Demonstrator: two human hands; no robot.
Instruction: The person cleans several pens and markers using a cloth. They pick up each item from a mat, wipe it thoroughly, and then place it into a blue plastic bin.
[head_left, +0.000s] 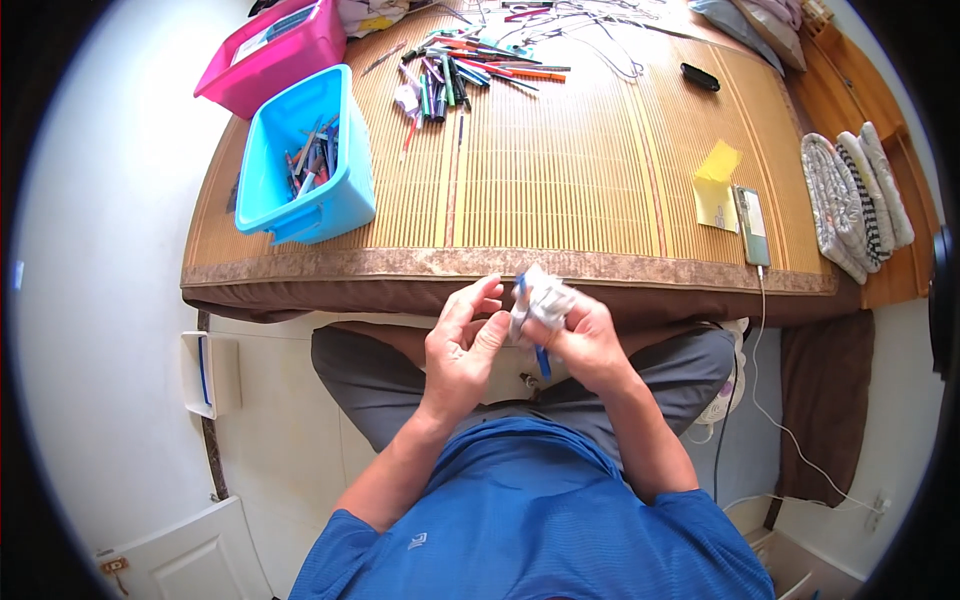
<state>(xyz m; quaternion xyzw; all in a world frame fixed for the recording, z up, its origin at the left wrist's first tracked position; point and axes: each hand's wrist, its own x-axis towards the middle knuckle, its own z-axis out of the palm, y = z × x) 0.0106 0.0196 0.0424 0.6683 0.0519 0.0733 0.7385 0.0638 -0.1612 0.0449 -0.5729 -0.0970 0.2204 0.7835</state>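
My right hand grips a crumpled white tissue or cloth that is wrapped around a slim blue object, likely a pen. Its two ends stick out above and below the wad, while the middle is hidden. Just to the left, my left hand is held with fingers curled and apart, nothing in it. The left thumb tip comes close to the tissue; whether they touch I cannot tell. Both hands hover over my lap, at the front edge of the bed.
A blue plastic bin holding pens stands at the left, beside a pink bin. Many loose pens and markers lie on the bamboo mat. At right are yellow sticky notes, a charging phone and folded textiles.
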